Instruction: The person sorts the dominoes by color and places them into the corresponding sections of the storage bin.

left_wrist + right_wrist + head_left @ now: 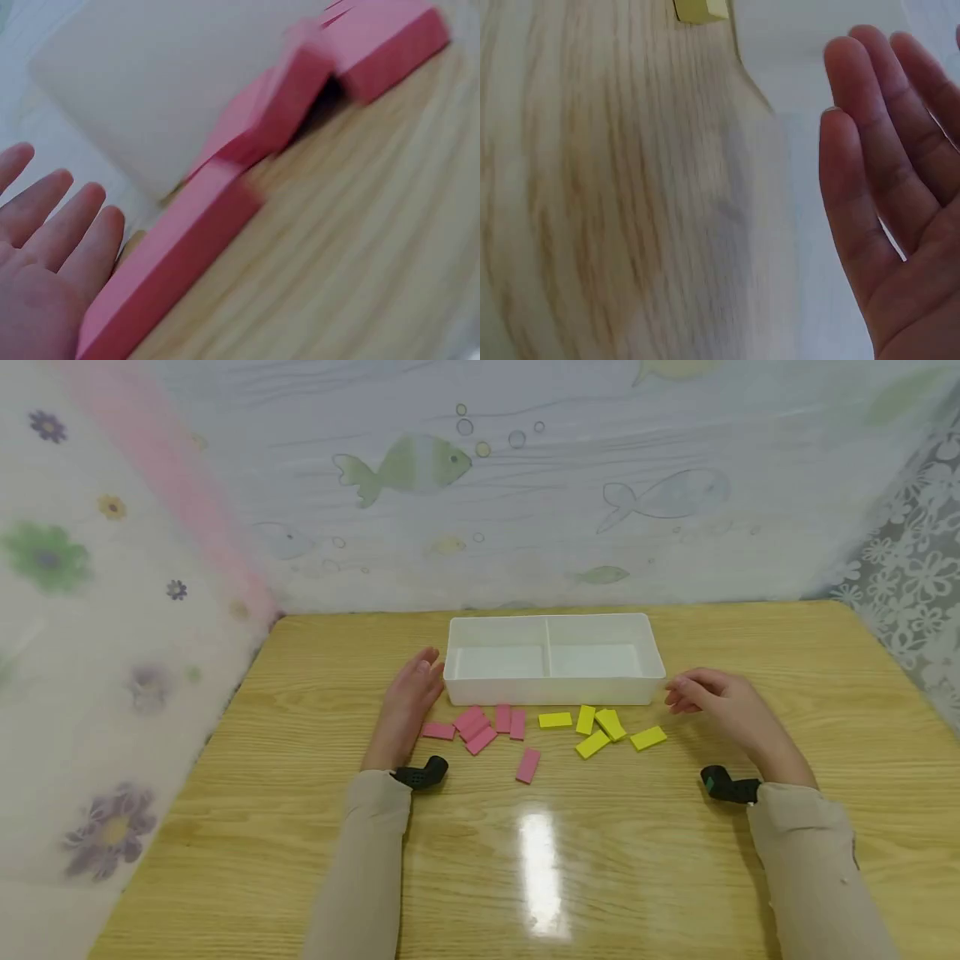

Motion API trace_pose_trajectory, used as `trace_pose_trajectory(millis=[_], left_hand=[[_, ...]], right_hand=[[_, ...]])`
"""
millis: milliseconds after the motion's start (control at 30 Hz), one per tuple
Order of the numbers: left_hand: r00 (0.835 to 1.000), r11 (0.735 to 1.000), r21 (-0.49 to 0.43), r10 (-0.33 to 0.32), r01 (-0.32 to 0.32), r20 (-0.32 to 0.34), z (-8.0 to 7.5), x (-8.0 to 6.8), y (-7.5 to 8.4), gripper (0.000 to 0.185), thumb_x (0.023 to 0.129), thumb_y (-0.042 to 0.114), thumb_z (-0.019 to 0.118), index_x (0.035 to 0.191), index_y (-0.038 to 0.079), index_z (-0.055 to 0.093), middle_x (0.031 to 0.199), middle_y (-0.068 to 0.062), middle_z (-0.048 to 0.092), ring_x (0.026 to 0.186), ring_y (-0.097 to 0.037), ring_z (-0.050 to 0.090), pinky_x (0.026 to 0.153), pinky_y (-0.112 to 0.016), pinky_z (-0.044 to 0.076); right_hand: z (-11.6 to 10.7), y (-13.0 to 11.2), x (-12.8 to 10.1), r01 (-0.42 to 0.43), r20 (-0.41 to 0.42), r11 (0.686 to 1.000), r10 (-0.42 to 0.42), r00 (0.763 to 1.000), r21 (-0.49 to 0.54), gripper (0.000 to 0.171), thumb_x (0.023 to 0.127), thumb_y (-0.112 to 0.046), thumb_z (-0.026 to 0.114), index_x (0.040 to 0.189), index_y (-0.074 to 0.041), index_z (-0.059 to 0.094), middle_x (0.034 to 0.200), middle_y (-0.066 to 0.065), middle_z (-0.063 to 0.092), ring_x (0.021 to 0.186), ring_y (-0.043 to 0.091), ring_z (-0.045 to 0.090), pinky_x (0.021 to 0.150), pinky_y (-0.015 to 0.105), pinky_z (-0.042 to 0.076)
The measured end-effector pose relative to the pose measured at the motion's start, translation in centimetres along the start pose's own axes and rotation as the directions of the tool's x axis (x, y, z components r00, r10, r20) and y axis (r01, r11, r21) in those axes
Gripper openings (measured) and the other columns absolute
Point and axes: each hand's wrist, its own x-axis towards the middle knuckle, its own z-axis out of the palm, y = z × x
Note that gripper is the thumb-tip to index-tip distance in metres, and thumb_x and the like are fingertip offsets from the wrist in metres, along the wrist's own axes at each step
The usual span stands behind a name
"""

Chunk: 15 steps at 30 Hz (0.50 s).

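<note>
A white two-compartment box [555, 691] stands near the back of the table, with nothing in either compartment. My left hand [408, 697] is beside its left end, fingers extended; the left wrist view shows the palm and spread fingertips [90, 199] holding nothing. Off the box's right end is my right hand [716, 702], its fingers relaxed and slightly bent around no object. Several pink blocks [482, 740] lie in front of the box's left half, some overlapping. Several yellow blocks [592, 744] lie before the right half, two of them stacked. One pink block [528, 766] sits apart, nearer the front.
The wooden table [465, 868] reaches back to a fish-patterned curtain [525, 527]. A flowered sheet [97, 693] hangs along the left side, and a lace-like curtain [915, 568] is at the right. Light glares off the tabletop in front of the blocks.
</note>
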Motion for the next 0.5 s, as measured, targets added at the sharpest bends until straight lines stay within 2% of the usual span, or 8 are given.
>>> trace_pose_trajectory(millis=[100, 167, 267, 333, 500], left_hand=[[0.999, 0.994, 0.104, -0.037, 0.039, -0.015, 1.3, -0.3, 0.5, 0.051, 0.094, 0.03, 0.043, 0.139, 0.01, 0.031, 0.142, -0.002, 0.03, 0.127, -0.016, 0.032, 0.101, -0.032, 0.027], [0.997, 0.981, 0.184, -0.062, 0.068, -0.042, 2.1, -0.4, 0.8, 0.052, 0.093, 0.033, 0.045, 0.139, 0.013, 0.031, 0.141, 0.004, 0.031, 0.128, -0.011, 0.03, 0.101, -0.029, 0.027], [0.993, 0.963, 0.25, -0.084, 0.101, -0.078, 2.8, -0.6, 1.1, 0.053, 0.092, 0.035, 0.046, 0.14, 0.015, 0.032, 0.14, 0.009, 0.031, 0.128, -0.005, 0.025, 0.101, -0.028, 0.026], [0.992, 0.956, 0.271, -0.092, 0.113, -0.091, 3.0, -0.7, 1.1, 0.052, 0.092, 0.035, 0.046, 0.139, 0.017, 0.032, 0.14, 0.009, 0.031, 0.128, -0.003, 0.023, 0.101, -0.027, 0.024], [0.995, 0.965, 0.245, -0.08, 0.094, -0.066, 3.0, -0.6, 0.9, 0.05, 0.093, 0.031, 0.045, 0.14, 0.019, 0.031, 0.142, 0.007, 0.029, 0.128, -0.003, 0.022, 0.102, -0.028, 0.022]], right_hand=[[0.4, -0.2, 0.3, 0.024, 0.045, 1.0, -0.024, 0.999, -0.006, 0.042, 0.092, -0.039, 0.043, 0.112, -0.005, 0.058, 0.095, 0.01, 0.063, 0.085, 0.015, 0.06, 0.076, 0.028, 0.047], [0.6, -0.3, 0.3, 0.037, 0.082, 0.999, -0.038, 0.996, 0.012, 0.041, 0.093, -0.037, 0.043, 0.114, -0.005, 0.057, 0.096, 0.012, 0.063, 0.087, 0.015, 0.061, 0.077, 0.028, 0.047], [1.1, -0.6, 0.5, 0.034, 0.139, 0.999, -0.04, 0.99, 0.041, 0.042, 0.092, -0.036, 0.045, 0.117, -0.004, 0.056, 0.101, 0.012, 0.063, 0.091, 0.016, 0.061, 0.078, 0.026, 0.046], [1.5, -0.7, 0.6, 0.042, 0.181, 0.999, -0.042, 0.983, 0.003, 0.042, 0.092, -0.036, 0.045, 0.119, -0.006, 0.055, 0.103, 0.009, 0.063, 0.093, 0.016, 0.061, 0.08, 0.023, 0.045], [2.6, -0.9, 1.1, 0.079, 0.244, 0.976, -0.027, 0.969, -0.205, 0.044, 0.09, -0.043, 0.046, 0.122, -0.014, 0.053, 0.114, 0.005, 0.059, 0.106, 0.022, 0.053, 0.09, 0.039, 0.038]])
